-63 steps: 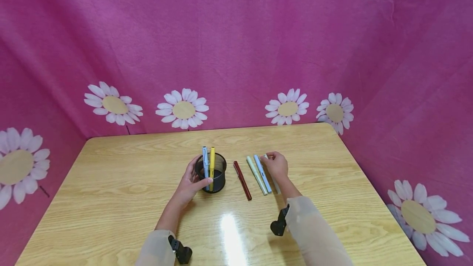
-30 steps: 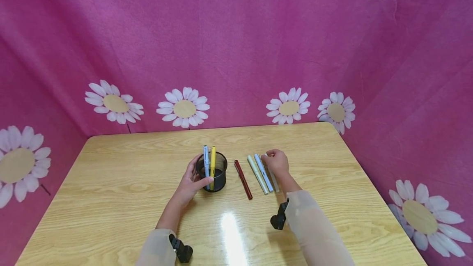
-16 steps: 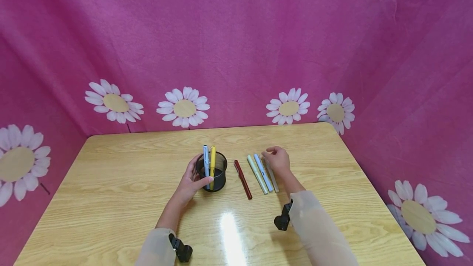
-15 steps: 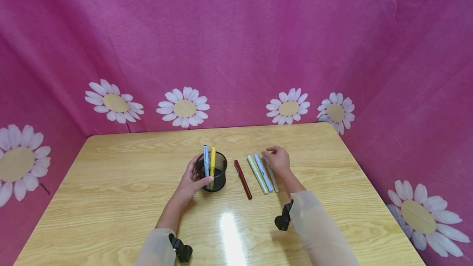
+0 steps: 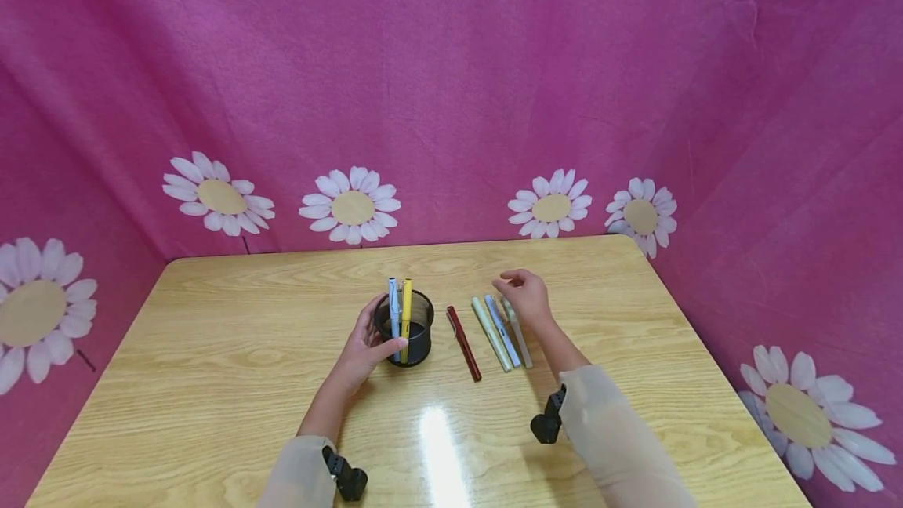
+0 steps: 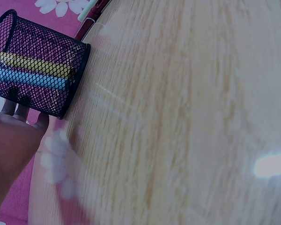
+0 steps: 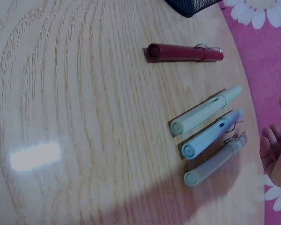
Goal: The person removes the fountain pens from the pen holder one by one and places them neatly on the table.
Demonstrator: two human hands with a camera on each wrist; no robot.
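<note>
My left hand (image 5: 361, 353) grips a black mesh pen holder (image 5: 421, 345), thumb at the front and fingers behind it. A light blue pen (image 5: 393, 308) and a yellow pen (image 5: 406, 302) stand in the holder. My right hand (image 5: 527, 298) hovers past the cap end of a greyish translucent pen (image 5: 520, 337), fingers loosely bent and holding nothing. That pen lies beside a blue pen (image 7: 210, 136) and a pale green pen (image 7: 203, 112). Between this group and the holder is a dark red pen (image 5: 464, 345).
The wooden table (image 5: 233, 351) carries a bright light reflection (image 5: 443, 453) near the front. A pink cloth with daisies (image 5: 451, 100) hangs behind and along both sides. Each sleeve has a small black camera (image 5: 346, 477) at the cuff.
My right hand has left the greyish translucent pen and moved slightly away toward the table's back; more of the pen's cap now shows. My left hand keeps its grip on the pen holder.
</note>
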